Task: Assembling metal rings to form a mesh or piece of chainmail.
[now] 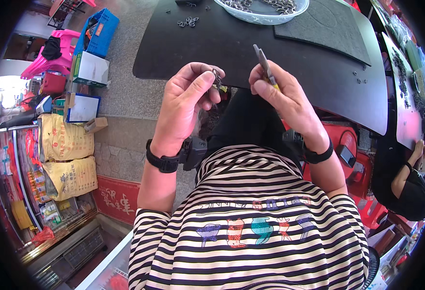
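Striped shirt (251, 227) is filling the bottom of my view, hiding my lap and most of what is under the table (251, 58). Above it, my left hand (186, 99) is pinching a small dark metal piece (217, 78) between thumb and forefinger, the other fingers curled in; the piece is too small to make out clearly. My right hand (282, 92) is closing around pliers (263, 62), tips pointing up and away, handles hidden in my palm. Both hands are hovering just before the black table's near edge, the piece well short of the clear bowl (263, 18) of metal rings, which is being cut off at the top. On the floor to my left, two yellow sacks (67, 159) are lying by white-topped boxes (90, 68), a blue crate (99, 31) and a red mat (116, 195).
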Motion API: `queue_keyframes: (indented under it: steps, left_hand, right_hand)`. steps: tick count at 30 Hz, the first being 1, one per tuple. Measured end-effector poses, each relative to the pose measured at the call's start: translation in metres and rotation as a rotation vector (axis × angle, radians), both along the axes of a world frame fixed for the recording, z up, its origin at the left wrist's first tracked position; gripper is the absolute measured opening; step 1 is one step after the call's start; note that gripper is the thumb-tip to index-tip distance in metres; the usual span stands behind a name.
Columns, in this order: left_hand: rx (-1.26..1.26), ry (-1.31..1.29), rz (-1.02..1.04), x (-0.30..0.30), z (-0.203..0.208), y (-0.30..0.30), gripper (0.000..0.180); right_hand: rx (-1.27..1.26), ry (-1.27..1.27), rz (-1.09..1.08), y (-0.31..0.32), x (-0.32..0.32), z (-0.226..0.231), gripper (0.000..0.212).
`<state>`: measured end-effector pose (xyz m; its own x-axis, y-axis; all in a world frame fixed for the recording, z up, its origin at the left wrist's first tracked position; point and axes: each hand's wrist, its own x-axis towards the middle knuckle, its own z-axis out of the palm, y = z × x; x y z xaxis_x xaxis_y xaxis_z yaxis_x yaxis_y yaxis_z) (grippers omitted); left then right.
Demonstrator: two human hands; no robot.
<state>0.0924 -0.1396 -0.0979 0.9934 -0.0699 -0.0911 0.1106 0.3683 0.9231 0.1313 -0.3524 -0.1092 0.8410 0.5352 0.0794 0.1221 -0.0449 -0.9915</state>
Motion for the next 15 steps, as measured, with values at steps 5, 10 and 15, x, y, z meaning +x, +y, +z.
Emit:
queue_keyframes:
  steps: [5, 10, 15]
  left_hand:
    - [0.033, 0.003, -0.008, -0.001, -0.001, -0.001, 0.013]
    - [-0.057, 0.051, -0.059, -0.002, -0.001, -0.004, 0.013]
    - [-0.101, 0.085, -0.077, -0.002, -0.002, -0.004, 0.013]
  right_hand:
    - [-0.172, -0.136, -0.11, 0.008, 0.0, 0.009, 0.019]
    - [0.034, -0.295, -0.14, 0.023, 0.001, 0.014, 0.019]
    - [-0.014, -0.324, -0.095, 0.03, 0.005, 0.014, 0.019]
